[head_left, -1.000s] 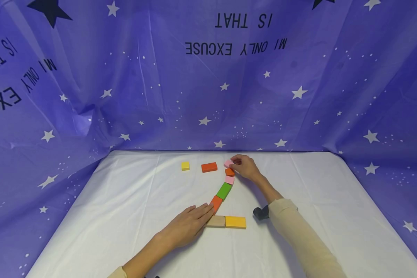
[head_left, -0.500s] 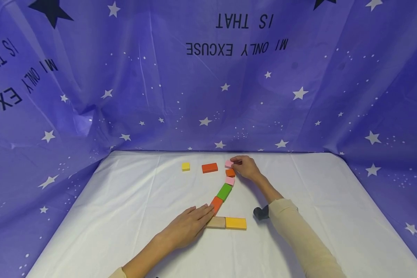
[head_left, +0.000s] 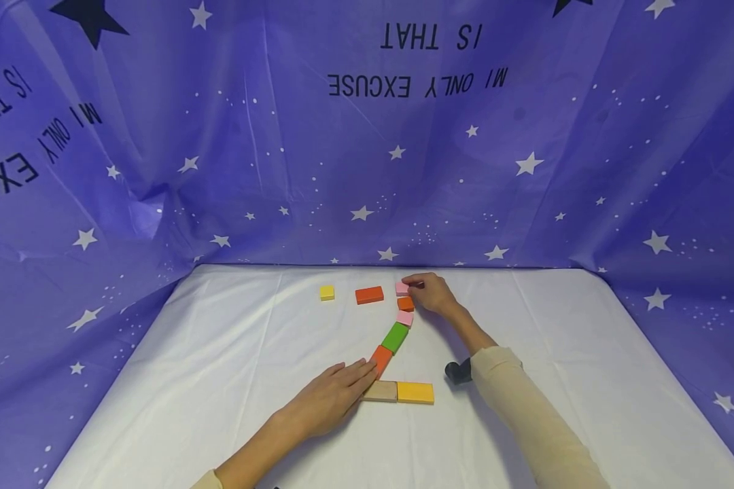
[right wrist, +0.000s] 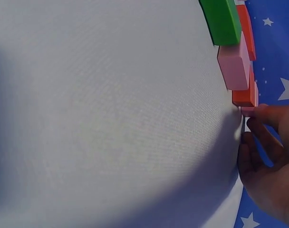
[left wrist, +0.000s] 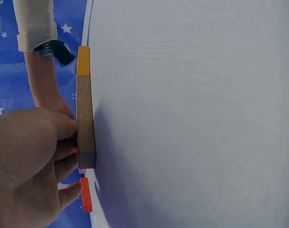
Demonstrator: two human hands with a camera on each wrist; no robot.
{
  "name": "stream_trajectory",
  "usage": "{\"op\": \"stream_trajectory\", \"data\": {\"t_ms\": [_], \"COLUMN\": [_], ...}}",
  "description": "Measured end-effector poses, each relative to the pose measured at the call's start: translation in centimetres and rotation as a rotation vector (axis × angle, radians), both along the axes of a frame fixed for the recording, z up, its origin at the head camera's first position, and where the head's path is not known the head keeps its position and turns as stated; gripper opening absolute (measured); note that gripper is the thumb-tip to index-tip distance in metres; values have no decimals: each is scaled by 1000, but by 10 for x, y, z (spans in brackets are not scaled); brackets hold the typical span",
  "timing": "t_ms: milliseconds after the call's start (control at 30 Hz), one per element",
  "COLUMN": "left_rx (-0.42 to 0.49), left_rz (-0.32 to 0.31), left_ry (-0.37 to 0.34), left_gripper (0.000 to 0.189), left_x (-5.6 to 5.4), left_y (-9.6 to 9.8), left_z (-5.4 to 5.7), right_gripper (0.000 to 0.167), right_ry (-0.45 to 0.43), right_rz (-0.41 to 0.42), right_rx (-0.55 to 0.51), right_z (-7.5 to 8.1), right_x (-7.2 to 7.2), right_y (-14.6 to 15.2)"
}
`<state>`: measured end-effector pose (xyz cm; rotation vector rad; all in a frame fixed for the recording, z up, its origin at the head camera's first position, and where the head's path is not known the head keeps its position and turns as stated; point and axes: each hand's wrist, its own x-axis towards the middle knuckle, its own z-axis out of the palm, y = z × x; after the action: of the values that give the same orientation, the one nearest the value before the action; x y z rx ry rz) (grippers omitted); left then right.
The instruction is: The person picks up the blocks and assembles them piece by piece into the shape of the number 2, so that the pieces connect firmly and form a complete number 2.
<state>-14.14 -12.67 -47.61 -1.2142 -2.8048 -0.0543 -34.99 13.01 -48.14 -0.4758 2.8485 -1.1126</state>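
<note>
In the head view my right hand (head_left: 431, 293) pinches a small pink block (head_left: 402, 289) at the far end of a curved line of blocks. Just nearer lie a small orange block (head_left: 406, 304), a second pink block (head_left: 405, 318) and a green block (head_left: 395, 337). My left hand (head_left: 330, 399) rests with extended fingers on an orange-red block (head_left: 381, 360) and beside a plain wooden block (head_left: 381, 391). In the left wrist view, the thumb touches the wooden block's side (left wrist: 85, 114). A yellow-orange block (head_left: 415, 392) abuts its right end.
Left of the line's far end lie a loose red block (head_left: 369, 295) and a small yellow block (head_left: 327, 293). A black device (head_left: 459, 373) is at my right wrist. White cloth (head_left: 587, 380) covers the table; a purple starry curtain (head_left: 318, 156) hangs behind.
The far pink block has turned slightly and now sits straighter, with my right fingertips shifted a little left over it. My left hand stays in place.
</note>
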Motion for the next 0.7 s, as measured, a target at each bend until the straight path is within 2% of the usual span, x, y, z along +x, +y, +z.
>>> {"op": "stream_trajectory", "data": {"t_ms": [700], "left_rx": [-21], "left_rz": [-16], "left_ry": [31], "left_gripper": [48], "left_x": [0], "left_y": [0], "left_z": [2], "right_gripper": [35], "right_ry": [-29], "right_rz": [-6], "right_rx": [20], "right_z": [5], "right_x": [-1], "right_y": [-9]}}
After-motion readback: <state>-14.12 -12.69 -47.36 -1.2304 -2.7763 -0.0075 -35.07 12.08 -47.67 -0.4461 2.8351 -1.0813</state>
